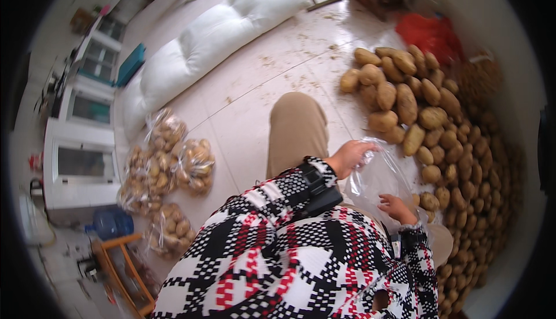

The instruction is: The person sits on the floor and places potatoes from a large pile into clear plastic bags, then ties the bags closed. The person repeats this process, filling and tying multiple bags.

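My left hand (349, 158) is closed on the upper edge of a clear plastic bag (379, 174), with the thin film bunched at its fingertips. The bag hangs thin and see-through, with no potatoes visible inside. Close to the bag's lower part is my right hand (397, 208), fingers apart; whether it touches the film is hard to tell. Just to the right of both hands lies a big heap of loose potatoes (431, 116), stretching down along the wall. Dark bands circle both my wrists.
Several filled bags of potatoes (194, 165) stand on the floor at left. Beyond my knee (298, 122) lies a long white stuffed sack (214, 32). A red plastic bag (428, 35) sits behind the heap. At lower left are a blue water jug (113, 224) and a wooden chair (124, 270).
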A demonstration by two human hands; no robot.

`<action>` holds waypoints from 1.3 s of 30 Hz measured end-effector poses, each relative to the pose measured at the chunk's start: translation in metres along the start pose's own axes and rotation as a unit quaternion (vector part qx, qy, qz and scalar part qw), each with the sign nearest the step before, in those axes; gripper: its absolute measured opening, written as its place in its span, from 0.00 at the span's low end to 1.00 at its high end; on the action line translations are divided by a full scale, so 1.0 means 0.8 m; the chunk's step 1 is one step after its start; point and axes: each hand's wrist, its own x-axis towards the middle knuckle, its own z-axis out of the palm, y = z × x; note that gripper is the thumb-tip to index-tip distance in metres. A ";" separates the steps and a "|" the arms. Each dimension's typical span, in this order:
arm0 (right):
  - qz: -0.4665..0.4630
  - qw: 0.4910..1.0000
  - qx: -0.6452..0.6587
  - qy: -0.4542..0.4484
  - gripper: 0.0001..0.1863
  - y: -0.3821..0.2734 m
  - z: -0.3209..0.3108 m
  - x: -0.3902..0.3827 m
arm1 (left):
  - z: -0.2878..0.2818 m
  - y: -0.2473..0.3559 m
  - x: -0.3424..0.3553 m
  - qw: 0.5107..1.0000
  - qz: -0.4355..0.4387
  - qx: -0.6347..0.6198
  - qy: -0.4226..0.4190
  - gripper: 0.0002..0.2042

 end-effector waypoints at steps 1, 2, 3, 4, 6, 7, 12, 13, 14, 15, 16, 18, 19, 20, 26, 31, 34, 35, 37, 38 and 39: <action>0.013 1.000 0.001 -0.002 0.28 0.003 0.002 -0.001 | -0.003 -0.003 0.003 1.000 0.003 0.003 0.008 0.11; 0.002 1.000 -0.023 0.005 0.29 0.006 0.004 -0.001 | -0.005 -0.007 0.006 1.000 0.007 -0.002 0.021 0.11; 0.012 0.999 -0.028 -0.008 0.29 0.010 0.004 -0.001 | -0.006 -0.012 0.007 0.999 0.013 -0.006 0.033 0.11; 0.027 0.999 -0.028 -0.010 0.29 0.013 0.005 -0.001 | -0.007 -0.015 0.010 0.999 0.018 -0.008 0.043 0.11; 0.028 0.999 -0.014 -0.043 0.30 0.019 0.006 0.001 | -0.010 -0.022 0.014 0.998 0.014 0.007 0.059 0.11; 0.023 0.998 0.010 -0.059 0.30 0.021 0.006 0.001 | -0.012 -0.025 0.016 0.997 0.007 0.013 0.070 0.11; 0.059 0.994 0.020 -0.087 0.27 0.017 0.003 0.002 | -0.020 -0.035 0.021 0.996 0.025 0.023 0.084 0.11; 0.063 0.993 0.026 -0.091 0.26 0.012 0.003 0.003 | -0.021 -0.035 0.022 0.995 0.024 0.044 0.087 0.11; 0.070 0.992 0.006 -0.101 0.24 0.008 0.003 0.002 | -0.022 -0.037 0.023 0.994 0.031 0.056 0.090 0.11; 0.055 0.993 -0.004 -0.103 0.23 0.000 0.001 0.001 | -0.023 -0.036 0.023 0.993 0.030 0.063 0.095 0.12; 0.063 0.993 -0.018 -0.101 0.22 -0.007 0.000 0.000 | -0.023 -0.037 0.024 0.993 0.032 0.064 0.093 0.12; 0.048 0.989 -0.078 -0.114 0.21 -0.023 -0.006 -0.002 | -0.022 -0.037 0.024 0.988 0.064 0.073 0.117 0.13; 0.053 0.986 -0.109 -0.118 0.21 -0.031 -0.008 -0.004 | -0.022 -0.037 0.025 0.987 0.072 0.077 0.125 0.14; 0.048 0.985 -0.114 -0.123 0.21 -0.038 -0.010 -0.005 | -0.021 -0.037 0.026 0.986 0.081 0.070 0.126 0.14; 0.057 0.987 -0.047 -0.145 0.19 -0.065 -0.012 -0.013 | -0.022 -0.042 0.033 0.991 0.040 0.086 0.096 0.14; -0.003 0.988 -0.108 -0.110 0.18 -0.075 -0.014 -0.019 | -0.021 -0.054 0.043 0.986 0.098 0.086 0.106 0.14; -0.016 0.984 -0.144 -0.099 0.19 -0.082 -0.016 -0.026 | -0.024 -0.058 0.049 0.987 0.087 0.102 0.092 0.14; 0.000 0.987 -0.127 -0.095 0.19 -0.084 -0.017 -0.025 | -0.024 -0.059 0.050 0.986 0.094 0.105 0.093 0.14; 0.043 0.988 -0.118 -0.087 0.20 -0.084 -0.017 -0.025 | -0.024 -0.058 0.049 0.983 0.107 0.111 0.103 0.14; 0.028 0.984 -0.147 -0.095 0.20 -0.083 -0.018 -0.022 | -0.023 -0.058 0.048 0.981 0.114 0.112 0.110 0.14; 0.013 0.979 -0.175 -0.102 0.20 -0.080 -0.017 -0.019 | -0.022 -0.057 0.046 0.981 0.117 0.111 0.109 0.14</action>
